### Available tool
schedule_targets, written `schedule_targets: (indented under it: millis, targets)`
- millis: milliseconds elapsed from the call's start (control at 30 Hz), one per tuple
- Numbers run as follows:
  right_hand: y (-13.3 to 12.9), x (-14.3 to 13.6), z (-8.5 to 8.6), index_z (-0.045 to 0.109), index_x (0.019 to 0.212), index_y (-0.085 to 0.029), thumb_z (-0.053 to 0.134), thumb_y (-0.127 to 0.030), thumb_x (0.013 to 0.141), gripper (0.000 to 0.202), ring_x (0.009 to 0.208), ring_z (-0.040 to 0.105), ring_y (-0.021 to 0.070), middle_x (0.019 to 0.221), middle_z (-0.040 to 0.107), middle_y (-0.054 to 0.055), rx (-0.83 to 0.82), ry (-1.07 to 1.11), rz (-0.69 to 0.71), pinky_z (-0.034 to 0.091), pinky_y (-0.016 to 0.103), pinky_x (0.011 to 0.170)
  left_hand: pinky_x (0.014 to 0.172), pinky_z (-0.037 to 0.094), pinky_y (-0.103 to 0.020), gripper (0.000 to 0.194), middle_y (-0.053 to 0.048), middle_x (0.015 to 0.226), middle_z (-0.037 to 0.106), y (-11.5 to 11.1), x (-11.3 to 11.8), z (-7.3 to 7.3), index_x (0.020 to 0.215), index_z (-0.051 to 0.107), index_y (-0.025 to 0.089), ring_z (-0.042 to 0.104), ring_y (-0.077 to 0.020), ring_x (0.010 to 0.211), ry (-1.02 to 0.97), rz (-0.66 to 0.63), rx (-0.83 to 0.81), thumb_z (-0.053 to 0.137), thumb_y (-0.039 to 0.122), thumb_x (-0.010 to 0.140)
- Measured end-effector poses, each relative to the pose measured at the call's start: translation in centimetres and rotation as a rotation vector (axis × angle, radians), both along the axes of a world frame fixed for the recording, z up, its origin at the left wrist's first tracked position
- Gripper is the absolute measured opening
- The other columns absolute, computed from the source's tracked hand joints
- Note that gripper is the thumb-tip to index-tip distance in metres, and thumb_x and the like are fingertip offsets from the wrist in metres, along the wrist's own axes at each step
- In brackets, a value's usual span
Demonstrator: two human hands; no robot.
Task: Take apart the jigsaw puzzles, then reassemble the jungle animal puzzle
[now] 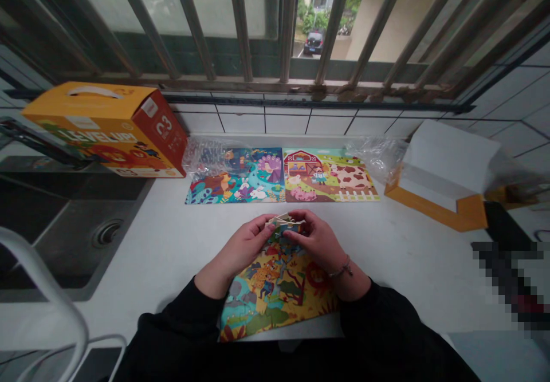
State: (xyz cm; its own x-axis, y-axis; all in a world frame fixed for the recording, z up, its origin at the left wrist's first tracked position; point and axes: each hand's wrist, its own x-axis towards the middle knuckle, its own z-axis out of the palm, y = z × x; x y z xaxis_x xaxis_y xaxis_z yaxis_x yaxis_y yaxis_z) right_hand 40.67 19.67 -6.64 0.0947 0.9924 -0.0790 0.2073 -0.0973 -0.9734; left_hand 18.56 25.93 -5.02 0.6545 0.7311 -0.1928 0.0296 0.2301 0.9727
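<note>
My left hand (253, 238) and my right hand (318, 240) meet in the middle, fingers closed on a small bunch of puzzle pieces (281, 225) with printed faces and pale edges. Beneath them lies a yellow and teal animal picture puzzle (275, 290), near the front edge of the counter and turned slightly. My forearms partly cover its sides. Farther back, a blue animal puzzle (249, 184) and a farm puzzle (330, 178) with a cow and a red barn lie side by side.
A large orange box (98, 133) stands at the back left, beside a dark sink (77, 227). Clear plastic wrap (206, 156) touches the blue puzzle. More plastic (382, 156) and an open white and orange box (447, 170) are at the right.
</note>
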Motion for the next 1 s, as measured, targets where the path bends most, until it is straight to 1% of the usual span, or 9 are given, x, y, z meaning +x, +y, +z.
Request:
schedule_targets:
  millis: [100,200,300,400,533,633,733,867,1000]
  targets:
    - [-0.2,0.0,0.2,0.078,0.112,-0.025,0.085,-0.051,0.088,0.036,0.081,0.071,0.0209,0.1,0.08,0.004,0.047,-0.031,0.07,0.06,0.035,0.075,0.109,0.055,-0.042,0.039,-0.011,0.13,0.074,0.3,-0.1,0.4,0.134,0.076,0.025,0.068,-0.0284,0.125,0.111,-0.044,0.282,0.062,0.05,0.109]
    - [-0.4,0.5,0.3,0.078,0.108,-0.025,0.083,-0.059,0.09,0.039,0.075,0.071,0.0212,0.09,0.079,0.003,0.037,0.005,0.001,0.059,0.034,0.069,0.102,0.058,-0.042,0.047,-0.012,0.136,0.069,0.5,-0.4,0.7,0.145,0.068,0.026,0.068,-0.0285,0.121,0.231,0.02,0.472,0.066,0.05,0.106]
    - [-0.8,1.8,0.5,0.075,0.109,-0.024,0.078,-0.067,0.091,0.047,0.072,0.07,0.0218,0.089,0.078,0.003,-0.02,0.053,-0.117,0.059,0.034,0.066,0.102,0.057,-0.046,0.057,-0.013,0.13,0.071,-0.1,-1.6,1.8,0.145,0.066,0.024,0.068,-0.0319,0.117,0.493,0.038,0.64,0.077,0.054,0.097]
    - [-1.5,2.9,0.7,0.075,0.101,-0.023,0.074,-0.067,0.094,0.044,0.074,0.069,0.0225,0.084,0.076,0.004,-0.091,-0.079,-0.076,0.056,0.035,0.066,0.114,0.05,-0.057,0.058,-0.016,0.132,0.073,-1.6,-3.3,3.4,0.134,0.072,0.022,0.066,-0.0407,0.126,0.806,-0.042,0.764,0.085,0.055,0.089]
    - [-2.6,2.6,1.1,0.073,0.094,-0.024,0.071,-0.056,0.098,0.033,0.08,0.068,0.0245,0.09,0.075,0.006,-0.072,-0.317,0.009,0.057,0.039,0.075,0.119,0.048,-0.06,0.105,-0.023,0.16,0.058,-4.2,-5.0,4.3,0.156,0.059,0.025,0.056,-0.0485,0.144,1.033,-0.254,0.719,0.105,0.042,0.063]
    - [-3.0,1.4,1.3,0.071,0.098,-0.024,0.077,-0.045,0.094,0.022,0.107,0.068,0.0322,0.116,0.074,0.013,0.075,-0.52,-0.05,0.056,0.05,0.099,0.124,0.041,-0.068,0.14,-0.027,0.177,0.036,-6.3,-5.0,3.5,0.171,0.039,0.029,0.041,-0.0542,0.158,1.08,-0.376,0.718,0.108,0.044,0.05]
    - [-3.3,0.4,1.1,0.07,0.106,-0.024,0.079,-0.039,0.093,0.022,0.12,0.064,0.0365,0.127,0.07,0.016,0.117,-0.61,-0.073,0.053,0.056,0.109,0.124,0.024,-0.085,0.162,-0.027,0.184,0.013,-8.5,-4.6,2.2,0.178,0.023,0.032,0.017,-0.0625,0.165,1.077,-0.467,0.769,0.108,0.05,0.041]
    - [-3.4,-0.1,0.6,0.069,0.111,-0.023,0.082,-0.04,0.093,0.028,0.126,0.061,0.039,0.133,0.067,0.018,0.116,-0.671,-0.113,0.051,0.059,0.112,0.124,0.015,-0.089,0.152,-0.021,0.186,0.007,-10.0,-4.7,1.0,0.178,0.017,0.037,0.008,-0.0589,0.168,1.068,-0.529,0.772,0.105,0.04,0.054]
    - [-3.4,0.1,0.4,0.068,0.109,-0.025,0.085,-0.041,0.09,0.03,0.123,0.061,0.0391,0.128,0.068,0.017,0.117,-0.687,-0.129,0.051,0.058,0.109,0.129,0.012,-0.083,0.129,-0.018,0.186,0.013,-9.2,-5.6,0.7,0.178,0.012,0.039,0.01,-0.0504,0.171,0.968,-0.479,0.795,0.093,0.041,0.077]
